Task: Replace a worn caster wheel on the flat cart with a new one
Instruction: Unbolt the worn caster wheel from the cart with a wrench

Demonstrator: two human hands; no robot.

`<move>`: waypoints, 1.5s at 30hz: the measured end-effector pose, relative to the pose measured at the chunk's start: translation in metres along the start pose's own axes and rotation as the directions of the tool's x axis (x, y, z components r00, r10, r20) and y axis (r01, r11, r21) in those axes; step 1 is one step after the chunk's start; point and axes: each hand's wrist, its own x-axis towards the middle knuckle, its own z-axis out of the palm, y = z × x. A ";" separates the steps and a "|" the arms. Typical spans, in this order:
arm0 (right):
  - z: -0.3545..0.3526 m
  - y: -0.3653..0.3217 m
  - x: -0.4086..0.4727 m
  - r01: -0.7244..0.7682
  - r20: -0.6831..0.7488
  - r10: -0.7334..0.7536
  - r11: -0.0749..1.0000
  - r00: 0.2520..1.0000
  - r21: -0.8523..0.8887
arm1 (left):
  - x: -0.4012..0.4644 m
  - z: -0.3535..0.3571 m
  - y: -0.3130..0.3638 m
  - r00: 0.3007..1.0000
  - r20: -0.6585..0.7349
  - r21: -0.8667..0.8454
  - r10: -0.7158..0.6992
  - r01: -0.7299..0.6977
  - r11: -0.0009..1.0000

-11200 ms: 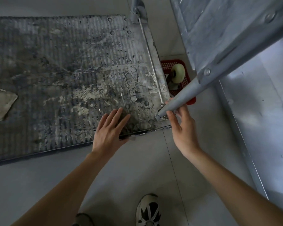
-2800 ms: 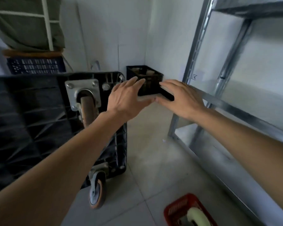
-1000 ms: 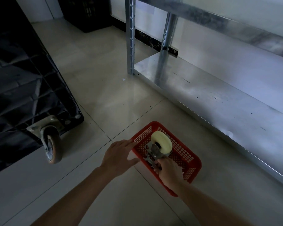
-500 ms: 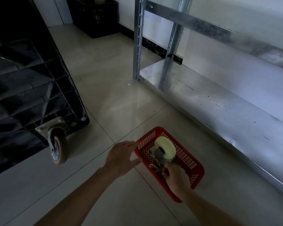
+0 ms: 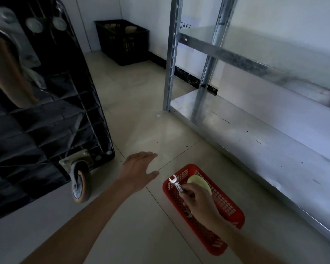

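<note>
Now the right hand [image 5: 200,202] grips a small silver wrench [image 5: 176,184] over the red basket [image 5: 229,210] on the floor. The wrench's open end points up and away. A pale new wheel [image 5: 198,182] sits in the basket, partly hidden behind the hand. The left hand [image 5: 139,171] hangs flat and open above the floor tiles, left of the basket, holding nothing. The black flat cart [image 5: 46,121] stands tipped up on the left, its underside showing. One worn caster wheel [image 5: 82,184] at its low corner touches the floor. A metal shelf [image 5: 255,141] stands on the right.
</note>
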 end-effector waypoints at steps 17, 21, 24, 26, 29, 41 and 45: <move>-0.120 -0.299 0.149 0.555 -0.188 -0.538 0.831 0.822 0.046 | -0.019 -0.323 -0.013 0.795 -0.601 0.154 0.087 0.008 0.988; -0.127 -0.365 0.158 0.633 -0.125 -0.629 0.774 0.767 -0.010 | -0.043 -0.381 -0.042 0.767 -0.641 0.167 0.021 0.112 0.980; -0.120 -0.407 0.163 0.676 -0.066 -0.676 0.737 0.734 -0.026 | -0.062 -0.403 -0.073 0.771 -0.635 0.169 -0.048 0.200 0.965; -0.110 -0.431 0.169 0.695 -0.046 -0.696 0.718 0.716 -0.038 | -0.072 -0.411 -0.090 0.774 -0.628 0.173 -0.076 0.234 0.957; -0.088 -0.453 0.181 0.697 -0.003 -0.699 0.714 0.715 -0.070 | -0.081 -0.414 -0.111 0.776 -0.620 0.161 -0.116 0.270 0.949; -0.041 -0.429 0.248 0.751 0.087 -0.746 0.656 0.660 -0.076 | -0.051 -0.394 -0.156 0.818 -0.551 0.211 -0.168 0.331 0.920; -0.032 -0.419 0.262 0.791 0.015 -0.791 0.610 0.611 -0.049 | -0.028 -0.388 -0.165 0.800 -0.579 0.204 -0.154 0.325 0.923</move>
